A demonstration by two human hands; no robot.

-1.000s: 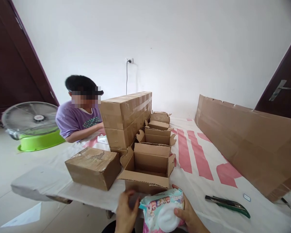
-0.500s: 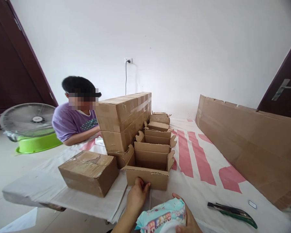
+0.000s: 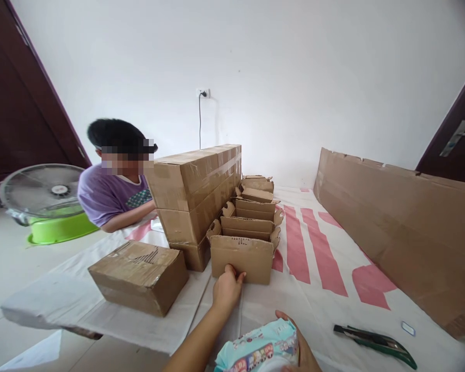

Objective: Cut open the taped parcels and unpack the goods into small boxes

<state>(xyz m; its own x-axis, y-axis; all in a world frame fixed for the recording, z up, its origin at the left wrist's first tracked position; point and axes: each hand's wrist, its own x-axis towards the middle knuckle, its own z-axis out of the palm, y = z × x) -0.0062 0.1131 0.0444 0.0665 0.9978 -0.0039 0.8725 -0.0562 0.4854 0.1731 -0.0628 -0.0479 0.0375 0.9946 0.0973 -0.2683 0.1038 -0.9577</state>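
Note:
My left hand (image 3: 227, 289) reaches forward and presses its fingertips against the front wall of the nearest open cardboard box (image 3: 242, 257), which stands in a row of open boxes. My right hand (image 3: 303, 347) holds a pack of wet wipes (image 3: 259, 351) with a cartoon print at the bottom edge of the view, close to my body. The pack is partly cut off by the frame.
Sealed cartons are stacked (image 3: 194, 191) left of the row, with one more sealed box (image 3: 139, 276) in front. A green utility knife (image 3: 375, 338) lies on the white and pink cloth (image 3: 321, 268). Flat cardboard (image 3: 403, 227) leans at right. Another person (image 3: 112, 181) sits at left beside a fan (image 3: 42, 191).
My left hand left the wipes pack and went forward to the nearest open box, pushing it away toward the row. The wipes pack sank lower in view.

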